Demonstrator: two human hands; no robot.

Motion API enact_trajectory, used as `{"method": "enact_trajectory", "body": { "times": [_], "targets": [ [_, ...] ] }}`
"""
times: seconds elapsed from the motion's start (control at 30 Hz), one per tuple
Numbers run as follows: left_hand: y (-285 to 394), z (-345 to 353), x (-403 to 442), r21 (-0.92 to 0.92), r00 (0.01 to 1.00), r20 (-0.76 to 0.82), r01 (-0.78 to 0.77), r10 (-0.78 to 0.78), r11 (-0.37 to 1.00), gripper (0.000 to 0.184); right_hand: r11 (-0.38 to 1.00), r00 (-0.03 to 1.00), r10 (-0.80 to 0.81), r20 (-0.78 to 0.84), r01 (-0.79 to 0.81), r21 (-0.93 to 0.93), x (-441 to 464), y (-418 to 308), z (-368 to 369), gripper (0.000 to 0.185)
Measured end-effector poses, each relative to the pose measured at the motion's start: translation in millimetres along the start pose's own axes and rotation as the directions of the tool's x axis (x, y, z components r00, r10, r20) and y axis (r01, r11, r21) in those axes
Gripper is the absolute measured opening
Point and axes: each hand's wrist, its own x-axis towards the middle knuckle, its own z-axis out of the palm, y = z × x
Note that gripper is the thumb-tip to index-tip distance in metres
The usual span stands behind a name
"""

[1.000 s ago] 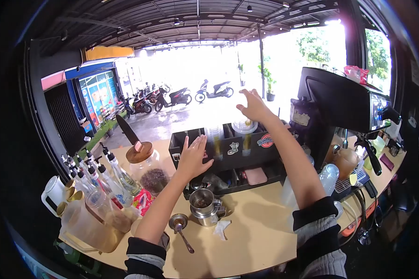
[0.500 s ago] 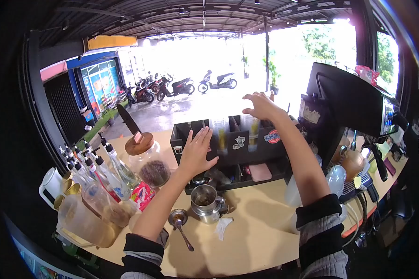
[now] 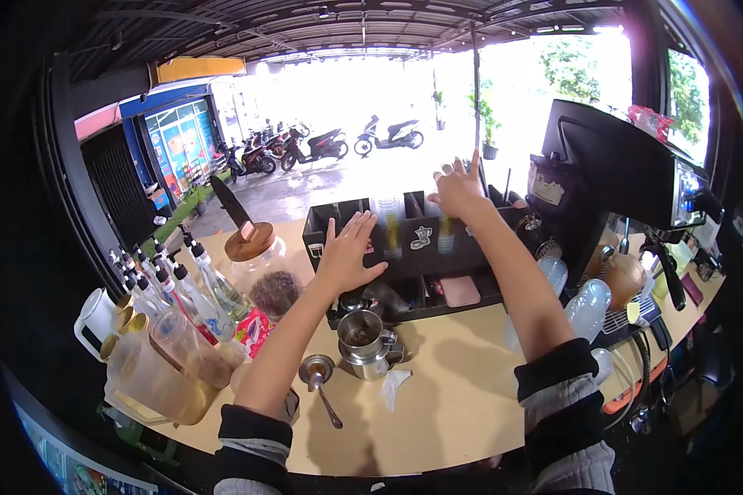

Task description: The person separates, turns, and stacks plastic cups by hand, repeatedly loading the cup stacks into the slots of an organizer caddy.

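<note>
My left hand (image 3: 351, 254) is open, its fingers spread in front of the left part of a black organizer box (image 3: 421, 276). Whether it touches the box I cannot tell. Just behind it stands a stack of clear plastic cups (image 3: 390, 223). Over the organizer's top, at a second stack of cups (image 3: 446, 237), is my right hand (image 3: 460, 191), fingers apart and nothing seen in it; the palm side is hidden. Below my left hand, a metal coffee dripper (image 3: 360, 332) sits on a metal cup (image 3: 371, 363). Left of it a spoon (image 3: 328, 404) rests on a small round metal piece (image 3: 315, 369).
Pump bottles (image 3: 210, 285), a plastic pitcher (image 3: 144, 371) and a wooden-lidded glass jar (image 3: 268, 280) stand at left. An espresso machine (image 3: 619, 173) fills the right. A crumpled tissue (image 3: 395, 388) lies on the counter (image 3: 462, 404). A pink phone-like item (image 3: 458, 291) lies in the organizer.
My right hand has lowered and shifted slightly left, closer to the second cup stack. My left hand stays nearly where it was. The whole view has shifted a little.
</note>
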Motion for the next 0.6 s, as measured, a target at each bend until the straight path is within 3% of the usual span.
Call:
{"method": "enact_trajectory", "body": {
  "times": [0.07,0.13,0.2,0.27,0.33,0.43,0.5,0.53,0.6],
  "targets": [
    [6.9,-5.5,-2.5,-0.03,0.996,-0.085,-0.015,0.013,0.999,0.076,0.998,0.977,0.021,-0.212,-0.033,-0.052,-8.4,-6.7,5.5,0.053],
    [27.1,-18.8,-3.2,-0.068,0.986,-0.166,-0.045,0.034,0.997,0.072,0.998,0.956,-0.028,-0.293,0.042,0.041,-27.0,-12.1,-3.8,0.054],
    [61.4,-34.7,-13.7,-0.311,0.983,-0.181,-0.05,-0.007,0.949,0.063,0.986,0.92,-0.108,-0.376,0.148,0.078,-58.5,-18.5,-8.5,0.054],
    [93.1,-35.0,-32.0,-0.435,0.97,-0.24,-0.139,0.034,0.89,0.054,0.94,0.899,-0.186,-0.396,0.28,0.196,-103.5,-19.8,-22.8,0.047],
    [124.6,-27.0,-49.7,-0.689,0.985,-0.173,-0.131,0.014,0.713,0.054,0.878,0.848,-0.247,-0.469,0.4,0.262,-152.5,-16.3,-27.0,0.045],
    [174.3,-7.8,-72.7,-0.803,0.999,-0.046,-0.035,-0.003,0.594,0.059,0.785,0.818,-0.24,-0.523,0.48,0.391,-220.7,-0.4,-41.5,0.041],
    [201.6,9.9,-80.7,-0.822,1.0,0.01,-0.001,0.016,0.569,0.061,0.645,0.825,-0.035,-0.564,0.45,0.618,-259.6,16.5,-48.7,0.034],
    [214.2,18.9,-83.6,-0.862,0.998,0.051,0.027,0.033,0.506,0.064,0.649,0.831,-0.035,-0.556,0.442,0.619,-277.2,26.4,-49.2,0.034],
    [237.7,35.5,-86.5,-0.9,0.994,0.092,0.059,0.056,0.432,0.067,0.563,0.825,0.19,-0.533,0.353,0.747,-310.9,47.9,-47.0,0.029]
  ]
}}
